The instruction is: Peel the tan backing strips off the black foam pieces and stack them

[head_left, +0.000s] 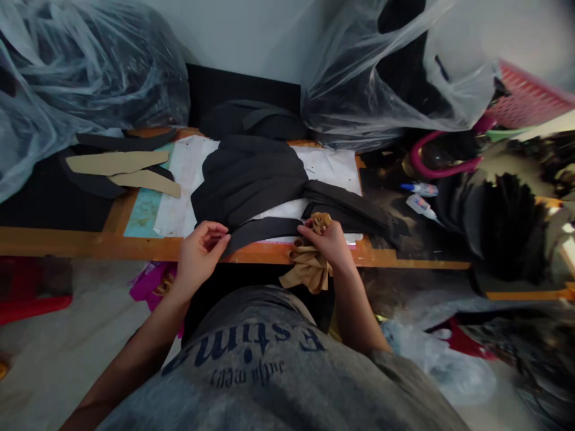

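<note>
A dark curved strip (265, 229) of sheet material lies along the table's front edge. At its left end, my left hand (201, 252) pinches it between thumb and fingers. My right hand (327, 240) is closed at the other end of the strip, with a bundle of tan strips (309, 268) gathered in it; the bundle's lower part fans out below the table edge. Just beyond the hands, a fanned pile of dark pieces (251, 173) covers white paper (177, 209). A stack of dark strips (350, 206) sits beyond my right hand.
Tan pieces (119, 163) lie at the left. Two small glue bottles (421, 206) are at the right, near a row of upright dark pieces (503, 227). Big clear plastic bags (117, 66) stand at the back. A pink basket (530, 96) is at the far right.
</note>
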Tool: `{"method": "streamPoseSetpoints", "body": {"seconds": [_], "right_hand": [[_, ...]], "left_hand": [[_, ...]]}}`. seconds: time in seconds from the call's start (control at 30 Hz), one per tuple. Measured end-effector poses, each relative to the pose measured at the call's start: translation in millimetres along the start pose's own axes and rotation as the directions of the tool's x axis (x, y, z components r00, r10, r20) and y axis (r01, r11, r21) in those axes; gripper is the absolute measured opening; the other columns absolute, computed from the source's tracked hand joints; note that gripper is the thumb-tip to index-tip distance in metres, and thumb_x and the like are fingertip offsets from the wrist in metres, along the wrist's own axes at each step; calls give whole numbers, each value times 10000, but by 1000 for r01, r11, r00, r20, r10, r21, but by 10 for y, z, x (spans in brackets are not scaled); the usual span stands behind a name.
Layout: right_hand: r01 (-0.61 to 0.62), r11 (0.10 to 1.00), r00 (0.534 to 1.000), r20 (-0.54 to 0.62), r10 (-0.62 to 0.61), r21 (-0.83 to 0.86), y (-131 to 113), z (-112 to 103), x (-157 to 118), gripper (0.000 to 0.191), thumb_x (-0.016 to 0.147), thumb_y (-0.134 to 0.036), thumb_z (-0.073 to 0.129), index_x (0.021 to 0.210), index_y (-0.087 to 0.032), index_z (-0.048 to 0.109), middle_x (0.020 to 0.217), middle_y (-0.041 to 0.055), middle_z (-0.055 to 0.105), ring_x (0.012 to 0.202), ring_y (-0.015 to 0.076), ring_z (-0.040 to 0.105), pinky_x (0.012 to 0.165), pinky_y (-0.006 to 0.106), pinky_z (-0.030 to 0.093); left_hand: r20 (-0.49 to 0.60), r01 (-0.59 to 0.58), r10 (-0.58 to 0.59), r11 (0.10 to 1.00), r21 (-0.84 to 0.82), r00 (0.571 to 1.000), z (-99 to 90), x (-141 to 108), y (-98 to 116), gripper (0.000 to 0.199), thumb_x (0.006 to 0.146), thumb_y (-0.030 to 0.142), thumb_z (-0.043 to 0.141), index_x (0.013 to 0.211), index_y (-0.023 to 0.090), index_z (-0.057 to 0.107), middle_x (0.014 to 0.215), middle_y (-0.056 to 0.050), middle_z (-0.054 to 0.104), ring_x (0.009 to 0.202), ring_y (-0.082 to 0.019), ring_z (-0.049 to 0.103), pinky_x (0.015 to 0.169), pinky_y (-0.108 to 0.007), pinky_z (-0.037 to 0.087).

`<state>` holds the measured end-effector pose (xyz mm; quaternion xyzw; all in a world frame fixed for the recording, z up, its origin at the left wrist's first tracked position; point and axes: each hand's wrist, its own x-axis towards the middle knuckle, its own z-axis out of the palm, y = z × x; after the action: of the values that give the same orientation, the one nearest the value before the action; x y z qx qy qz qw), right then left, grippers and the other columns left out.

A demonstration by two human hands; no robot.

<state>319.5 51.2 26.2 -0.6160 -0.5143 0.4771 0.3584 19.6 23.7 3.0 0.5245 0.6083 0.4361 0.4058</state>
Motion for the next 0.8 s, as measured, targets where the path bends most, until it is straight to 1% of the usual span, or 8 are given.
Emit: {"method": "streamPoseSetpoints", "body": {"seconds": [0.1, 0.2, 0.37, 0.6, 0.7, 0.8], "right_hand": [[22, 995, 999, -42, -26, -97, 50, 21, 31, 307, 753, -465, 744, 754, -185, 618, 715, 14, 649, 674, 168, 593, 634, 275, 455], [18, 984, 998, -59, -29, -177, 73, 33, 41, 290, 763, -460, 721, 751, -186, 627, 721, 29, 678, 691, 189, 625, 650, 286, 460], [25, 957, 995, -88, -53, -289, 22, 50, 29, 246, 767, -428, 694, 730, -198, 615, 718, 37, 691, 682, 199, 634, 655, 295, 445], [21, 926, 992, -106, -66, -377, -8, 57, 36, 191, 776, -380, 665, 723, -217, 581, 710, 31, 703, 685, 206, 647, 653, 291, 433], [12, 891, 992, -107, -67, -454, -9, 67, 35, 179, 797, -364, 654, 724, -222, 575, 705, 33, 699, 695, 215, 657, 657, 292, 424], [-8, 833, 993, -102, -59, -553, -18, 88, 35, 165, 827, -353, 647, 753, -222, 579, 742, 52, 711, 725, 230, 671, 661, 293, 419]], "left_hand": [[-66, -18, 20, 999, 38, 998, 19, 25, -37, 228, 811, 358, 740, 933, 180, 665, 908, -43, 708, 843, -151, 690, 763, -268, 565], [-93, -33, 39, 997, 66, 995, 34, 42, -64, 206, 814, 347, 736, 916, 183, 667, 904, -36, 707, 834, -143, 689, 764, -261, 559], [-95, -62, 71, 994, 95, 993, 67, 37, -46, 191, 820, 347, 724, 901, 187, 659, 894, -35, 704, 826, -148, 688, 752, -265, 561], [-94, -112, 135, 970, 217, 986, 108, 25, -83, 167, 847, 347, 686, 904, 193, 654, 912, -34, 696, 837, -156, 682, 771, -293, 562], [-91, -137, 166, 956, 258, 982, 117, 24, -106, 149, 866, 335, 668, 907, 193, 652, 908, -31, 685, 844, -156, 676, 773, -294, 555], [-85, -167, 201, 937, 308, 976, 128, 21, -96, 130, 880, 317, 655, 915, 191, 650, 901, -31, 674, 830, -155, 666, 762, -295, 547]]}}
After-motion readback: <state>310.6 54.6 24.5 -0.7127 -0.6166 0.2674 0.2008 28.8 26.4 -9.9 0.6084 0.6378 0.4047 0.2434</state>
